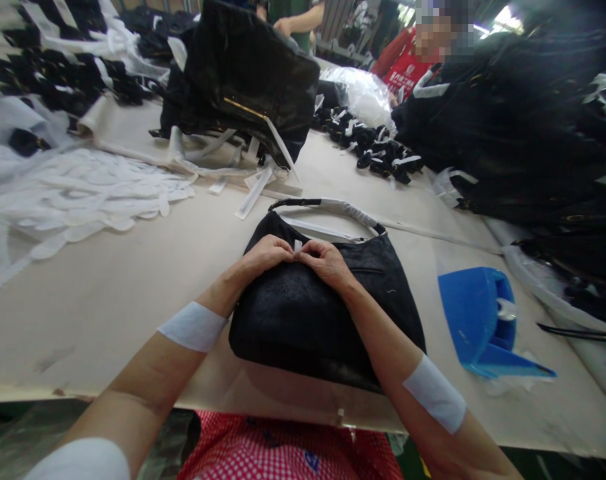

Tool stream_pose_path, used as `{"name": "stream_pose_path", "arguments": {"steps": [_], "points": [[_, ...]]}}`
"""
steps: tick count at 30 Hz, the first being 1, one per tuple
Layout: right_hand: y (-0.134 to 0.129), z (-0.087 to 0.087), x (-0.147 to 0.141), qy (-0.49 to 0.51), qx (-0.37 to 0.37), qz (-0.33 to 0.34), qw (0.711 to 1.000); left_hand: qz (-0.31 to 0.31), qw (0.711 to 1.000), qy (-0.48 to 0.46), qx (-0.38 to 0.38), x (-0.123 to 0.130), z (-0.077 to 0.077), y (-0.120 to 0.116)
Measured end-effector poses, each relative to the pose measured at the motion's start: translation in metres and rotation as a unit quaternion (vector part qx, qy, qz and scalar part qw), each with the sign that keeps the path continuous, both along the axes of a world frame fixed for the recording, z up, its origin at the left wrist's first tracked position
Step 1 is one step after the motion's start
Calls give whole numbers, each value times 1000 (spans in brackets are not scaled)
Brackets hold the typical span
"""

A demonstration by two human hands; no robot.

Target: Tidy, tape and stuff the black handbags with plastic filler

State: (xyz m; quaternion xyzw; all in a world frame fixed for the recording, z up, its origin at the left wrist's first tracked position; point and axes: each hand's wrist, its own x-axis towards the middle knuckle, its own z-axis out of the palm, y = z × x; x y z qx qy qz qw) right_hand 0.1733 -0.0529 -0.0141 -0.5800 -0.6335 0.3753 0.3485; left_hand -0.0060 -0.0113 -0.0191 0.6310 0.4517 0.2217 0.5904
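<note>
A black handbag [303, 320] lies flat on the table in front of me, its handle pointing away and partly wrapped in white. Near the middle of its upper edge, my left hand [270, 252] and my right hand [325, 261] meet with fingers pinched together. Between the fingertips sticks up a small white strip [297, 246]. Both hands are closed at this spot, and how the strip is fixed to the bag is hidden by the fingers. A short zip line [367, 271] shows on the bag to the right of my right hand.
White strips [83, 193] are heaped at left. Behind the handbag stands another black bag [253, 80]. A blue dustpan-like holder [470, 320] sits at right, below piled black bags [513, 127]. Two people are across the table [147, 280], one in red [407, 63].
</note>
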Motion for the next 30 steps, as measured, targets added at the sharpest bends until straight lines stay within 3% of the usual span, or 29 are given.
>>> {"name": "stream_pose_path", "arguments": {"steps": [3,8,17,25,28,30], "points": [[1,0,1,48,-25,-8,998,-12,1000,-17,1,-1,1,-2],[0,3,-1,135,-63,31,988,-14,1000,-10,-5,-2,6,-6],[10,2,-1,-30,43,5,999,-2,1000,-6,-18,0,11,-3],[6,18,-19,-166,26,-14,986,-23,997,75,14,-3,9,12],[3,39,7,-159,41,-8,986,-46,993,104,22,-2,5,20],[-21,64,49,-137,75,-38,987,-46,988,141,38,-2,5,19]]}}
